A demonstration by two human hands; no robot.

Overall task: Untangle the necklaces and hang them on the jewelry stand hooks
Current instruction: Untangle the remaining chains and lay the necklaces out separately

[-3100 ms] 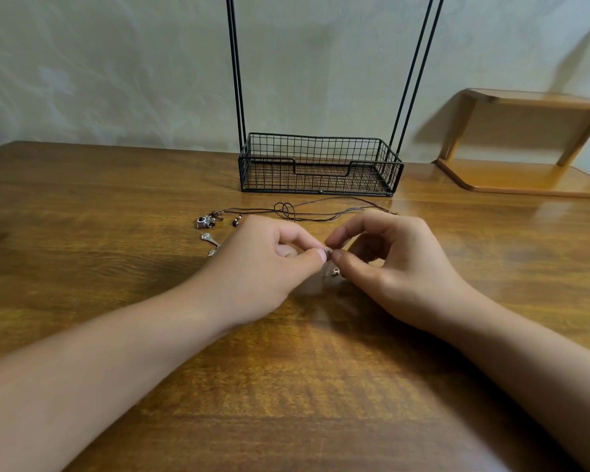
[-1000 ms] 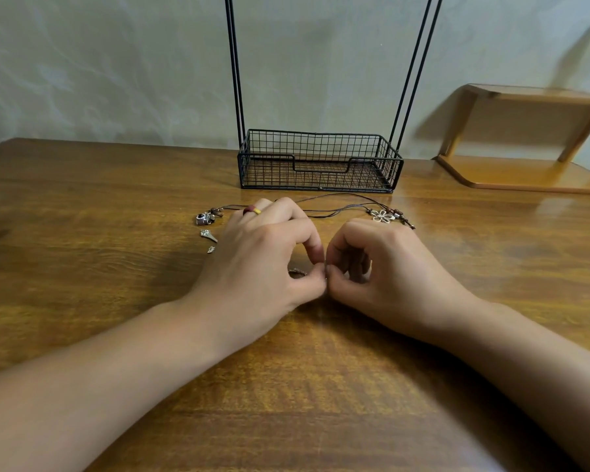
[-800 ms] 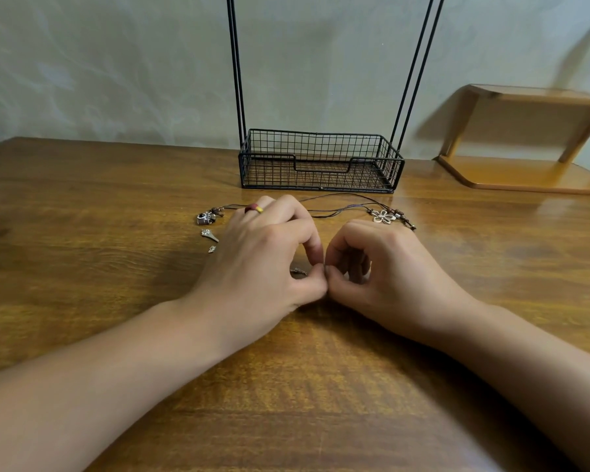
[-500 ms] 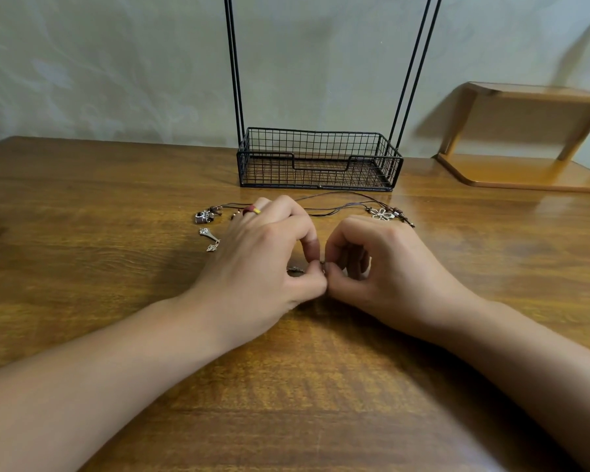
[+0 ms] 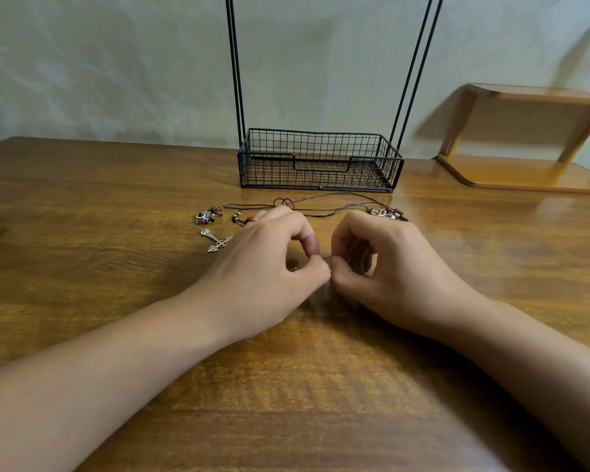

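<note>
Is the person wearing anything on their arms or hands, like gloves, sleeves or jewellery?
No gloves and no sleeves show: both forearms are bare right to the frame edge. The left hand wears a ring with red and yellow on it, at the far side of the hand. The right hand shows no ring, watch or bracelet.

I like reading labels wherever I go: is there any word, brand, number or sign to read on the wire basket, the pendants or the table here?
None: no text shows anywhere.
Black wire basket: bare mesh, no label.
Silver cross pendant and silver flower pendant: ornament only; any engraving is too small to tell.
Brown wooden table: only wood grain.
</note>
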